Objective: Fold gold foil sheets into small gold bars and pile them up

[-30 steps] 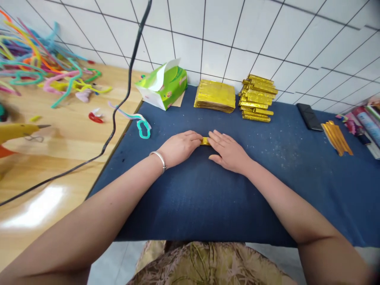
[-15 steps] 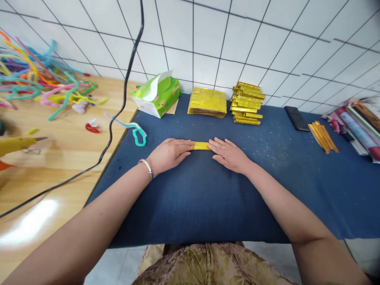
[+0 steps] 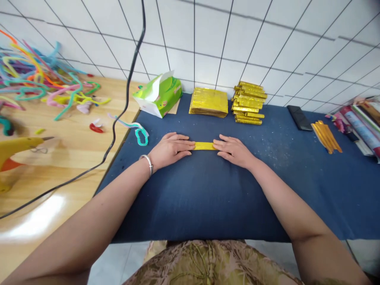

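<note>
Right hand [image 3: 234,151]: fingertips farther from those of the left hand [image 3: 171,150] than in the earlier frame, more of the gold strip [image 3: 204,146] bared between them.

Gold strip: one; narrow, lying flat and crosswise on the blue-topped desk [image 3: 192,206], in front of the person. Ends hidden under the hands.

Fingers [image 3: 223,143], both hands: stretched out, palms down, tips resting on the strip from either side; none clenched or curled round it. Spread so, presumably, to keep the strip straight and flat by pressure alone.

Gold sheets [image 3: 209,101]: one squared stack behind the strip, near the tiled wall [image 3: 208,43]; likely squared to stay tidy within reach.

Gold rolls [image 3: 248,103]: one heap, just right of the stack, ends uneven; apparently set back from the hands' working space.

Green box [image 3: 166,95]: left of the stack.

Flat gold pieces [image 3: 326,136]: small bundle, far right, just beside a black phone [image 3: 299,117].

Yellow glue gun [image 3: 22,145]: on the wooden desk [image 3: 80,158], well apart from the hands.
</note>
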The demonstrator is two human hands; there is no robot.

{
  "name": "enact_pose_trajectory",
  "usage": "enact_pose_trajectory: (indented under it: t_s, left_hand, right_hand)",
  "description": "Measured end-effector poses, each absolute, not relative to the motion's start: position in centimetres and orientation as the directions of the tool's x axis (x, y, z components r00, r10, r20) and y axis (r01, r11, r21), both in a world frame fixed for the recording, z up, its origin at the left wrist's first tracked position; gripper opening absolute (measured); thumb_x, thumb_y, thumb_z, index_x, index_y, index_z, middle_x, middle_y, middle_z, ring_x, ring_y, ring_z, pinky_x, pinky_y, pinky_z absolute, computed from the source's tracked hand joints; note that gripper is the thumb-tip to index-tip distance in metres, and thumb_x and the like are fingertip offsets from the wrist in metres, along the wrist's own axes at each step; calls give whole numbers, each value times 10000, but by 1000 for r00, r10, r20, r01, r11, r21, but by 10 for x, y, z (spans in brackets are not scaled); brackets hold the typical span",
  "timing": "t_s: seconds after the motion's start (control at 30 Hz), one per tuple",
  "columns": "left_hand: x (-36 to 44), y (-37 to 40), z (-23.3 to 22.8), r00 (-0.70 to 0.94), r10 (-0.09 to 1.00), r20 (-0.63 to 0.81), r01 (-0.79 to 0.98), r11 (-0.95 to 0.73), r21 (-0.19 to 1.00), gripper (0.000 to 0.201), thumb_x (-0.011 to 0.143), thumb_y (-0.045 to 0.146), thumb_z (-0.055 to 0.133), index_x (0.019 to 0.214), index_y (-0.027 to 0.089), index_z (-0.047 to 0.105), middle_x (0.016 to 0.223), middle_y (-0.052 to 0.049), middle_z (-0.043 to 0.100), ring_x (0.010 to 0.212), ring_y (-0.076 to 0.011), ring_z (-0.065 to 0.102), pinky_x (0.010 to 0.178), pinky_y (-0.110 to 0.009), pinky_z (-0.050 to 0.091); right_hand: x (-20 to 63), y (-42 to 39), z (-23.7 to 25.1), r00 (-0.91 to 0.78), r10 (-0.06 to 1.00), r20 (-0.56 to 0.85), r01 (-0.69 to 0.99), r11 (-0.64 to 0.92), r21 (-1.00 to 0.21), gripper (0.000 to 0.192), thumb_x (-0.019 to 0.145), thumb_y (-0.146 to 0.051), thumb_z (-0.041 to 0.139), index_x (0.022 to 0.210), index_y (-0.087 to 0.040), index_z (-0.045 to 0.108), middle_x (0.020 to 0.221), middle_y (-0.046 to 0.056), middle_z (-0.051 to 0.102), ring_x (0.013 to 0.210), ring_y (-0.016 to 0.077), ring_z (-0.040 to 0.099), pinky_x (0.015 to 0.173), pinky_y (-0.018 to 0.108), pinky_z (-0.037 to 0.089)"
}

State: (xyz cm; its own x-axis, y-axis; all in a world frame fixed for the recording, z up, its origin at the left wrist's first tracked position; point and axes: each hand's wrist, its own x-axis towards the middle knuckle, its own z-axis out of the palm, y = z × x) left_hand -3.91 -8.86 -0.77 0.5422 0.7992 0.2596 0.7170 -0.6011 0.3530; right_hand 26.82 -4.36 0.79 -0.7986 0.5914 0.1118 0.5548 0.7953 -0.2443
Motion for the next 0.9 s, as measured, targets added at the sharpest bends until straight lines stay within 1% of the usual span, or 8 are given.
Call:
enact_pose_trajectory:
  t_s: [0.13, 0.3, 0.4, 0.53, 0.7, 0.83, 0.9]
  left_hand:
    - [-40, -84, -14, 517, 804, 293, 704, -595, 388, 268, 869, 409, 561, 1093, 309, 669, 1138, 2, 680, 1143, -193, 544, 1038, -434, 313]
    - [-37, -79, -18, 476, 816, 327, 706, -577, 410, 229, 844, 395, 601, 1019, 284, 698, 1062, 1, 706, 1073, -184, 574, 991, -397, 383]
    - [-33, -81, -17, 472, 806, 357, 706, -588, 394, 218, 853, 370, 593, 1010, 262, 699, 1053, -6, 707, 1050, -182, 576, 960, -380, 414]
    - [-28, -85, -14, 517, 768, 378, 703, -633, 325, 234, 897, 338, 525, 1020, 223, 687, 1051, -30, 701, 1010, -177, 581, 928, -358, 444]
    - [-24, -85, -11, 551, 749, 368, 715, -651, 255, 291, 935, 321, 434, 1042, 181, 666, 1051, -78, 681, 1003, -196, 579, 931, -376, 446]
    - [-24, -82, -10, 532, 765, 363, 724, -633, 274, 311, 948, 324, 393, 1024, 174, 655, 980, -82, 676, 960, -198, 582, 893, -375, 453]
    - [-25, -81, -9, 526, 768, 365, 721, -630, 288, 306, 945, 347, 403, 1017, 177, 647, 957, -73, 670, 930, -191, 580, 878, -364, 452]
  right_hand:
    - [272, -39, 0, -784, 600, 163, 545, 789, -283, 349, 921, -371, 480, 1261, -338, 548, 1330, -40, 547, 1340, 208, 382, 1052, 447, 362]
    - [274, -37, -6, -774, 603, 192, 540, 787, -299, 330, 909, -375, 506, 1228, -332, 580, 1301, -47, 575, 1324, 204, 405, 1046, 441, 366]
    - [272, -36, -7, -761, 613, 212, 542, 781, -310, 315, 896, -387, 526, 1196, -330, 606, 1278, -41, 596, 1307, 213, 428, 1032, 449, 376]
    - [268, -35, -8, -737, 623, 260, 543, 776, -322, 289, 876, -401, 556, 1137, -317, 647, 1221, -21, 638, 1258, 222, 480, 1009, 452, 389]
    - [261, -38, -9, -746, 589, 312, 528, 808, -263, 290, 904, -370, 510, 1131, -259, 653, 1184, 25, 657, 1200, 219, 520, 990, 426, 394]
    - [254, -43, -10, -747, 584, 318, 549, 811, -200, 311, 932, -337, 447, 1144, -219, 643, 1172, 67, 656, 1145, 236, 542, 942, 424, 411]
    - [252, -44, -10, -738, 584, 337, 559, 810, -179, 323, 943, -327, 415, 1140, -203, 641, 1154, 74, 661, 1118, 237, 551, 924, 416, 417]
